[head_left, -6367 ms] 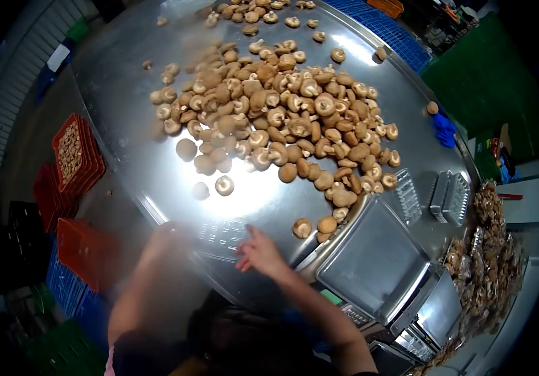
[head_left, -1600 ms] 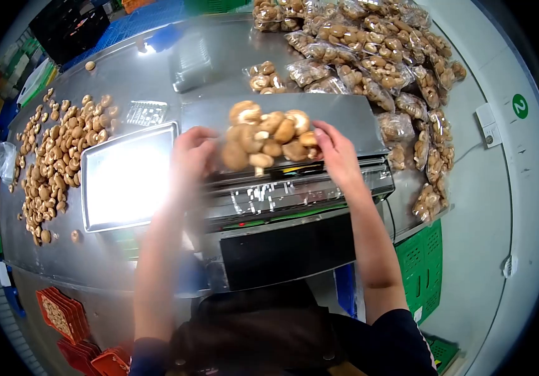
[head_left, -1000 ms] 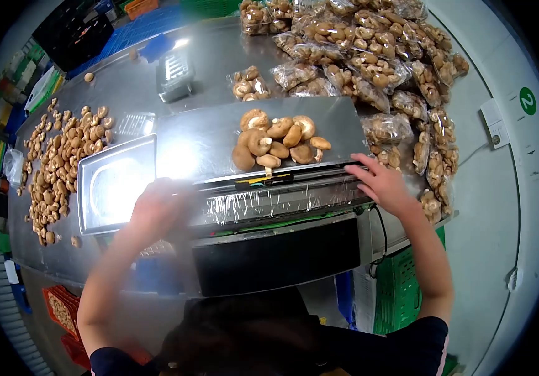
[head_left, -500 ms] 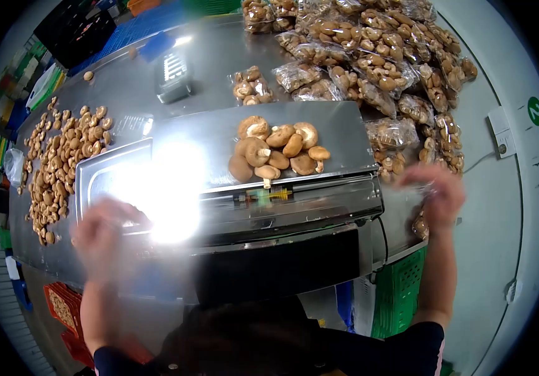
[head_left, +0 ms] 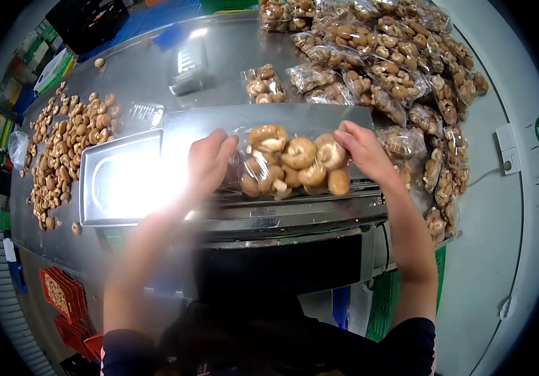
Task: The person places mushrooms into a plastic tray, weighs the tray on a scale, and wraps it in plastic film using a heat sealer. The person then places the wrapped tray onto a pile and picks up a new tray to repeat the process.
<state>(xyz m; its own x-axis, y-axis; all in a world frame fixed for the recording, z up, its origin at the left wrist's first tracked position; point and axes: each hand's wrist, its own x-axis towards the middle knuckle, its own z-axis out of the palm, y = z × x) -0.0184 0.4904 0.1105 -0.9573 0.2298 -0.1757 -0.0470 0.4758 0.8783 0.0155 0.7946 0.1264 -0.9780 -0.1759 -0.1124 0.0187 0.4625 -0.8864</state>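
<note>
A small pile of brown mushrooms (head_left: pixel 299 153) lies on the flat steel top of the wrapping machine (head_left: pixel 188 116), with shiny clear plastic film (head_left: pixel 238 166) over it. At the pile's left side, my left hand (head_left: pixel 210 161) pinches the film's edge between closed fingers. On the opposite side my right hand (head_left: pixel 364 150) grips the film beside the rightmost mushrooms, thumb and fingers together. Stretched between both hands, the film shows glints and creases. A dark steel front edge with a roller slot runs just below the mushrooms.
Loose mushrooms (head_left: pixel 68 150) spread over the table's left side, near a shallow steel tray (head_left: pixel 87 188). Bagged mushrooms (head_left: pixel 401 69) are heaped at the right and back. One packed bag (head_left: pixel 263 84) and a clear plastic tray (head_left: pixel 188 69) sit behind the machine. Red crates (head_left: pixel 62 294) stand below left.
Both hands have come inward and up from the machine's sides to the mushroom pile. Clear film now covers the mushrooms, which lay bare before.
</note>
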